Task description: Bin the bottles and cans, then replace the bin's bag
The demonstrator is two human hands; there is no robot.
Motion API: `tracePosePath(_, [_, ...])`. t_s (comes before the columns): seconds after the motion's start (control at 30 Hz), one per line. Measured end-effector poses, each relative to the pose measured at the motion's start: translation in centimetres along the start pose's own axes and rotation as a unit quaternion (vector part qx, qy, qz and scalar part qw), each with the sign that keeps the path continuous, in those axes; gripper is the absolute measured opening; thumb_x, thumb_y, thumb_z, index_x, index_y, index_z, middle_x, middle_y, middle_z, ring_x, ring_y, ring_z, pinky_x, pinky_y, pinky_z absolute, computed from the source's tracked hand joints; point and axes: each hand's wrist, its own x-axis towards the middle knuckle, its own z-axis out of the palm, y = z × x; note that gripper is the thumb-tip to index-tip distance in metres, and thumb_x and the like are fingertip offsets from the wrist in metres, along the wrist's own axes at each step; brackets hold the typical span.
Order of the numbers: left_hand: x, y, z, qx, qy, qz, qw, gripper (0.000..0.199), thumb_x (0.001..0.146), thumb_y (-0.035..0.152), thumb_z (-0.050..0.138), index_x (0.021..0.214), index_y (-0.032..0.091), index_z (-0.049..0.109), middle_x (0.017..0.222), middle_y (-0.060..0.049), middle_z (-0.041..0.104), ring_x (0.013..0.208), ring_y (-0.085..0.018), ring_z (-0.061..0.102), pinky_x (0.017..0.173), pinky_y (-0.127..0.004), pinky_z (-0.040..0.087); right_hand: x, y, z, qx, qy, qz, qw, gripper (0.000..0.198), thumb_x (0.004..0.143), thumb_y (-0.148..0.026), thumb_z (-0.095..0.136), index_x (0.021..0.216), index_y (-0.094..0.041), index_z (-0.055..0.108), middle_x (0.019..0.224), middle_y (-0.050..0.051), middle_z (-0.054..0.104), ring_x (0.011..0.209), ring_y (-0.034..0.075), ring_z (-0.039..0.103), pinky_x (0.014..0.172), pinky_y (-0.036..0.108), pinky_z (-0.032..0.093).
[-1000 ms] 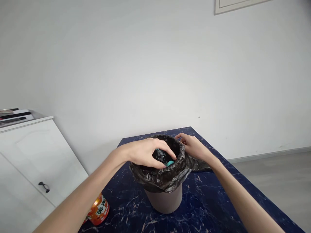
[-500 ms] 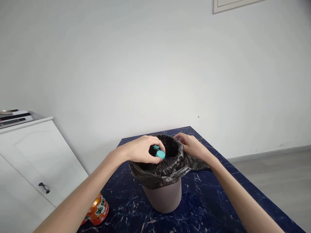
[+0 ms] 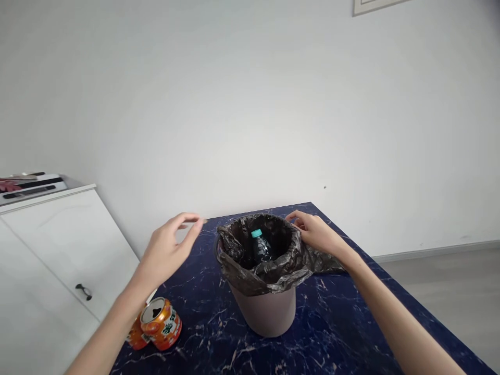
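Observation:
A greyish-pink trash bin [image 3: 265,315] stands on the table, lined with a black trash bag [image 3: 255,278] folded over its rim. Inside it, a clear plastic bottle with a teal cap [image 3: 261,246] leans upright against the dark lining. My left hand [image 3: 170,247] hangs in the air left of the bin, thumb and fingers apart, with nothing in it. At the bin's right rim my right hand [image 3: 312,232] grips the bag's edge between thumb and fingers. The loose end of the bag trails on the table beneath my right wrist.
An opened orange drink can [image 3: 162,325] stands on the table at lower left, with a second can [image 3: 136,336] partly hidden behind my left forearm. The dark blue marbled table [image 3: 328,333] meets a white wall. A white cabinet [image 3: 58,250] stands left.
My left hand has let go of a teal-capped bottle and moved out of the bin to the left. One teal-capped bottle now shows inside. My right hand stays on the bag's rim.

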Motion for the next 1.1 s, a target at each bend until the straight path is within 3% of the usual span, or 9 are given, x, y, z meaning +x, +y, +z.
tracePosePath(0.07, [-2.1,-3.0,-0.7,0.061,-0.001,-0.061,0.996,0.057,0.096,0.074,0.049,0.122,0.028,0.071,0.135,-0.008,0.073,0.12,-0.035,0.068,0.081,-0.036,0.06,-0.1,0.0,-0.1,-0.001,0.01,0.005,1.0,0.028,0.103,-0.041,0.047,0.114,-0.023,0.066,0.078,0.003,0.073,0.07,0.023,0.067,0.064,0.033,0.043])
tracePosePath(0.17, [-5.5,-7.8,-1.0,0.127,-0.069,-0.113,0.983,0.066,0.092,0.078,0.049,0.129,0.028,0.07,0.138,-0.01,0.071,0.106,-0.036,0.074,0.083,-0.043,0.061,-0.2,0.1,-0.4,0.014,0.022,0.026,0.999,0.032,0.103,-0.05,0.051,0.113,-0.024,0.067,0.083,0.005,0.076,0.073,0.024,0.07,0.068,0.035,0.048])
tracePosePath(0.3, [-9.3,-12.7,-0.6,0.185,-0.131,-0.121,0.966,0.068,0.089,0.078,0.051,0.13,0.027,0.07,0.137,-0.011,0.072,0.124,-0.041,0.068,0.095,-0.048,0.059,-0.5,0.0,-0.8,0.061,0.057,0.052,0.995,0.04,0.102,-0.057,0.054,0.117,-0.023,0.067,0.113,0.013,0.078,0.089,0.026,0.074,0.074,0.037,0.055])
tracePosePath(0.5, [-12.0,-15.6,0.6,0.258,-0.148,-0.082,0.951,0.056,0.085,0.058,0.062,0.132,0.028,0.07,0.144,-0.009,0.07,0.155,-0.045,0.038,0.124,-0.063,0.033,-1.2,-1.8,-1.0,0.082,0.105,0.014,0.991,0.035,0.101,-0.053,0.059,0.118,-0.024,0.066,0.126,0.013,0.074,0.114,0.029,0.07,0.094,0.042,0.057])
tracePosePath(0.7, [-12.3,-17.2,1.2,0.261,-0.181,-0.075,0.945,0.052,0.082,0.038,0.068,0.134,0.033,0.069,0.142,-0.004,0.072,0.158,-0.041,0.033,0.131,-0.065,0.017,-2.0,-4.2,-1.2,0.075,0.103,-0.015,0.992,0.033,0.101,-0.053,0.057,0.118,-0.025,0.066,0.128,0.012,0.073,0.116,0.029,0.069,0.093,0.043,0.057])
tracePosePath(0.77, [-12.2,-17.6,1.3,0.257,-0.194,-0.075,0.944,0.055,0.082,0.038,0.069,0.137,0.033,0.068,0.143,-0.005,0.072,0.158,-0.042,0.035,0.129,-0.065,0.021,-2.2,-4.7,-1.3,0.076,0.103,-0.013,0.992,0.034,0.101,-0.053,0.057,0.118,-0.026,0.066,0.129,0.012,0.072,0.116,0.029,0.069,0.091,0.042,0.058])
tracePosePath(0.93, [-11.4,-15.8,0.5,0.223,-0.153,-0.071,0.96,0.053,0.086,0.047,0.064,0.136,0.031,0.068,0.141,-0.01,0.071,0.143,-0.043,0.053,0.107,-0.056,0.052,-2.6,-5.2,-1.5,0.075,0.106,-0.022,0.991,0.035,0.102,-0.054,0.055,0.119,-0.026,0.066,0.13,0.012,0.071,0.115,0.03,0.069,0.09,0.045,0.058])
tracePosePath(1.0, [-10.6,-13.2,-0.5,0.217,-0.088,-0.042,0.971,0.052,0.089,0.052,0.06,0.134,0.028,0.066,0.134,-0.012,0.073,0.131,-0.041,0.062,0.104,-0.053,0.054,-2.7,-5.3,-1.5,0.072,0.102,-0.025,0.992,0.033,0.102,-0.053,0.054,0.119,-0.027,0.065,0.13,0.01,0.072,0.116,0.029,0.069,0.09,0.045,0.058])
tracePosePath(1.1, [-9.2,-7.7,-2.3,0.218,0.077,-0.034,0.972,0.062,0.091,0.065,0.055,0.141,0.028,0.056,0.136,-0.011,0.071,0.125,-0.041,0.066,0.099,-0.053,0.057,-2.8,-5.5,-1.3,0.065,0.095,-0.03,0.993,0.033,0.102,-0.053,0.053,0.119,-0.028,0.065,0.131,0.01,0.071,0.117,0.029,0.068,0.09,0.044,0.059])
